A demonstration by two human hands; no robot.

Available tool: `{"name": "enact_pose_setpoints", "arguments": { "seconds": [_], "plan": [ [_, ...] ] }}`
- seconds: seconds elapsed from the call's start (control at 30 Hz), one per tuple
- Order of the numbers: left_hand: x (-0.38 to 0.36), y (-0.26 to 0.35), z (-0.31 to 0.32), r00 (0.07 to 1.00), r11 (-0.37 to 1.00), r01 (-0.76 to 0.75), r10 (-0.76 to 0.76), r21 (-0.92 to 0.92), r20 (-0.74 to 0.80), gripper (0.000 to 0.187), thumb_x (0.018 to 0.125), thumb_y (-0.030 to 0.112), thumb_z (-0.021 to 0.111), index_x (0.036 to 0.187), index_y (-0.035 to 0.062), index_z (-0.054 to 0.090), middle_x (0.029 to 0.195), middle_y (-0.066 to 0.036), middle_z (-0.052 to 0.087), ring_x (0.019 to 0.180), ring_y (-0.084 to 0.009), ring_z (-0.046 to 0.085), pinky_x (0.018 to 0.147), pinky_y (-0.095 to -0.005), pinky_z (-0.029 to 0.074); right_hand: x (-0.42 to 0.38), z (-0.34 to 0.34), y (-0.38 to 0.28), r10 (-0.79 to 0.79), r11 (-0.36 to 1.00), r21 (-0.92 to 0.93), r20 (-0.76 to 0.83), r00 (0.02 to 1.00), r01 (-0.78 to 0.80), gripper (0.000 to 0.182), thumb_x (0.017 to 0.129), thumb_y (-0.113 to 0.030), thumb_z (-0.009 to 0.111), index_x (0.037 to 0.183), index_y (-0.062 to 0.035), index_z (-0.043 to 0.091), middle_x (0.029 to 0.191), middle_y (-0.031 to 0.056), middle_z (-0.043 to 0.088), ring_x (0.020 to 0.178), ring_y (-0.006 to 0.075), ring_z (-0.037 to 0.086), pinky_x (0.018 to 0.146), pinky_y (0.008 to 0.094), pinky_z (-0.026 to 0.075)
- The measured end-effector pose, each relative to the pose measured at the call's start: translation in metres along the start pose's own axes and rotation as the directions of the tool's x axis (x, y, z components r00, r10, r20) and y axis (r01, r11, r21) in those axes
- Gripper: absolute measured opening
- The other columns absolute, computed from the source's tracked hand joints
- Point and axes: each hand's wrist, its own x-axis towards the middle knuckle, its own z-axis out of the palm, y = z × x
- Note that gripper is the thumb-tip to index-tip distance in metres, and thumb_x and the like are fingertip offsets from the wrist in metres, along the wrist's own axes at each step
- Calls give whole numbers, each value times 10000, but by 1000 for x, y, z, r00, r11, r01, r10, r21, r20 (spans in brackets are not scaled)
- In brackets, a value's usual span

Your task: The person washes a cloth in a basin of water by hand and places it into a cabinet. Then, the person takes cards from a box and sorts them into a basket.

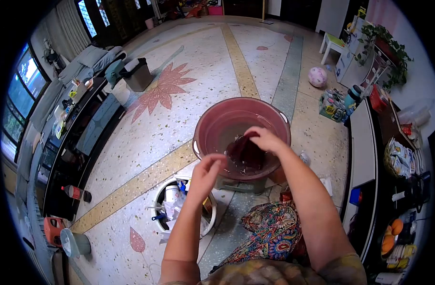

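Note:
A large maroon basin (202, 124) with water in it stands in front of me on a low greyish-green support (240, 184). Inside it a dark red cloth (248, 153) lies partly in the water, its upper part raised. My right hand (265, 139) grips that raised part from the basin's right side. My left hand (209, 172) hovers just outside the near left rim, fingers loosely bent and apart, with nothing visible in it. Below my left forearm sits a white bin (156, 198) filled with mixed items.
Patterned fabric (270, 228) lies near my lap. To the right, a cabinet (362, 156) holds several goods, with bottles (338, 103) and a pink ball (318, 77) beyond. At left are a dark low table (67, 166), a cola bottle (76, 193) and a pale bucket (76, 243).

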Motion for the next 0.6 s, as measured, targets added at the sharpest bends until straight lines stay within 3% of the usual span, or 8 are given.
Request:
{"name": "enact_pose_setpoints", "arguments": {
  "seconds": [0.07,0.13,0.23,0.27,0.37,0.4,0.47,0.6],
  "plan": [
    [28,-11,-6,998,995,-58,59,80,-3,211,837,102,442,1003,2,525,898,-66,569,841,-132,530,760,-251,413,-11,-19,-42,55,978,204,-33,998,-47,211,760,-34,466,940,-76,567,941,46,555,891,147,512,768,264,416],
    [57,-26,-11,997,986,13,0,166,-78,245,825,108,458,1041,2,503,951,-80,551,884,-144,519,772,-260,410,-11,-28,-48,-78,977,190,-86,993,93,232,760,-17,448,953,-83,560,994,25,524,930,132,485,796,248,398],
    [97,-61,-17,996,924,56,-24,379,-88,323,805,109,488,1104,-7,447,1022,-93,523,925,-159,506,785,-264,404,-21,-43,-73,-68,805,584,-88,994,106,273,766,-12,409,1010,-56,524,1015,35,523,932,114,487,821,250,391],
    [106,-72,-16,996,923,52,-21,382,-84,323,805,109,488,1104,-7,447,1022,-93,523,925,-159,506,785,-264,404,-22,-46,-75,-69,804,584,-93,993,111,273,766,-12,409,1010,-56,524,1015,35,523,932,114,487,821,250,391],
    [137,-95,-2,950,855,-309,258,418,175,446,787,102,515,1194,14,357,1091,-94,492,901,-168,508,750,-243,405,-24,-54,-80,-64,552,826,-90,994,110,295,765,-40,381,1032,-48,506,998,56,537,904,149,516,793,271,410],
    [141,-96,1,949,853,-312,260,418,178,446,787,102,515,1194,14,357,1091,-94,492,901,-168,508,750,-243,405,-25,-56,-83,-65,552,826,-94,993,115,295,765,-40,381,1032,-48,506,998,56,537,904,149,516,793,271,410],
    [143,-89,8,982,906,-102,26,412,186,366,792,127,519,1134,50,416,1017,-58,516,801,-130,507,682,-211,403,-28,-58,-85,-65,341,933,-99,993,115,321,752,-41,385,1055,-40,493,1007,74,534,927,175,509,815,306,400],
    [150,-80,5,997,985,55,-62,163,36,209,807,152,512,1001,92,461,881,-10,520,702,-94,476,612,-197,387,-26,-67,-69,-41,172,966,-189,981,193,361,737,-42,379,1085,-35,476,1024,98,528,952,207,499,844,349,385]
  ]
}}
